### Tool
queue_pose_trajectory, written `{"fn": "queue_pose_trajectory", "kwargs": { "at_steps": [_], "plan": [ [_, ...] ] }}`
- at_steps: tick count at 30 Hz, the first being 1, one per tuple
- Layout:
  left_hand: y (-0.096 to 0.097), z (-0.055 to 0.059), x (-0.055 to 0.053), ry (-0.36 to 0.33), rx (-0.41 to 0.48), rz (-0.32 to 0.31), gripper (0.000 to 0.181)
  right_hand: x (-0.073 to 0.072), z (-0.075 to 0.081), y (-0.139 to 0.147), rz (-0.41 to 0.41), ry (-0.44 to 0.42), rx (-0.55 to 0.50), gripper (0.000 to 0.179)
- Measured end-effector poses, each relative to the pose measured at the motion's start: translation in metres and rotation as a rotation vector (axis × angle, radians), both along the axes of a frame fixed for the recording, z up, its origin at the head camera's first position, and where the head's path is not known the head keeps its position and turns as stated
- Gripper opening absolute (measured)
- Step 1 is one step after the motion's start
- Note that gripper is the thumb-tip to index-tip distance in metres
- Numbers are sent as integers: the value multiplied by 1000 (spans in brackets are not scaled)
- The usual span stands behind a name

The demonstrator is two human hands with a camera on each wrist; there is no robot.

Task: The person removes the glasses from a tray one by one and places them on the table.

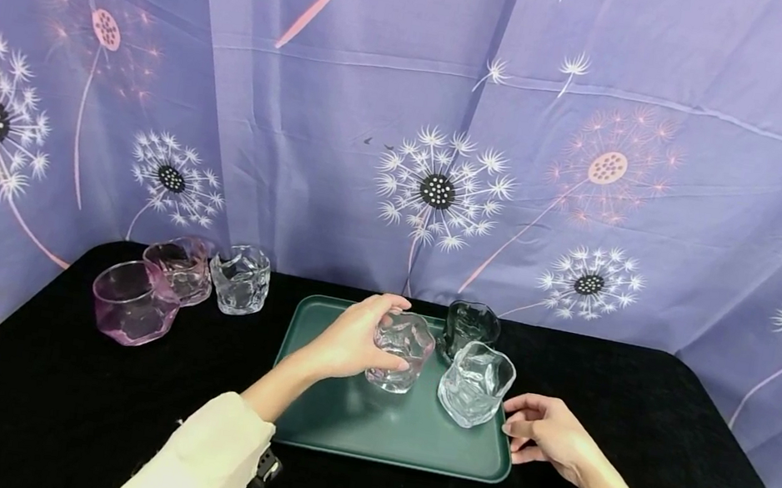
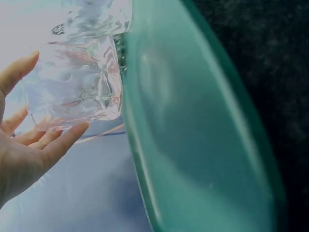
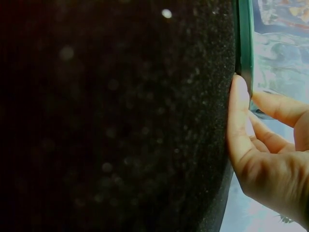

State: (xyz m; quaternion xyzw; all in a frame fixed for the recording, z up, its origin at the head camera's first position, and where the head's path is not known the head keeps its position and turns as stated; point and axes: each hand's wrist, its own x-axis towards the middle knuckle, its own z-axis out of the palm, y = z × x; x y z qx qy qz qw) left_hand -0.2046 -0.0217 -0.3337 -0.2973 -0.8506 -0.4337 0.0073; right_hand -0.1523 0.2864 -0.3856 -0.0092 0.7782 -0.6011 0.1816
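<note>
1. Glass tumbler (image 1: pixel 413 342), faintly pink — gripped by the left hand (image 1: pixel 349 343), thumb and fingers on opposite sides, over the green tray (image 1: pixel 377 436); base contact unclear.
2. Right hand (image 1: pixel 548 432) pinches the tray at its edge, well right of that grip.
3. Risk: rightward drift could knock the clear tumbler (image 1: pixel 476 387) right of the grip, or dark tumbler (image 1: pixel 473 324) behind — loose hold, likely slip.

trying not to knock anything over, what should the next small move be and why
Probably ease the held glass straight down onto the tray with the left grip. The glass looks upright, its base close to the tray; contact is hard to confirm. A dark glass and clear glass are near its right, so sideways travel seems risky.
</note>
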Motion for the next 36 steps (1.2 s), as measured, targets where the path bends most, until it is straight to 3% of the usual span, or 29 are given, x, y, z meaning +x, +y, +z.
{"fn": "queue_pose_trajectory", "kwargs": {
  "at_steps": [7,15,22,36],
  "plan": [
    [-17,9,0,34,43,79,65,0,0,0,2,3,2,39],
    [-53,14,2,64,38,187,66,0,-1,0,-2,-3,6,38],
    [-93,10,6,80,21,266,65,0,0,0,-3,-10,-1,37],
    [-162,-2,25,46,-71,447,65,-1,-1,0,5,2,4,38]
  ]
}}
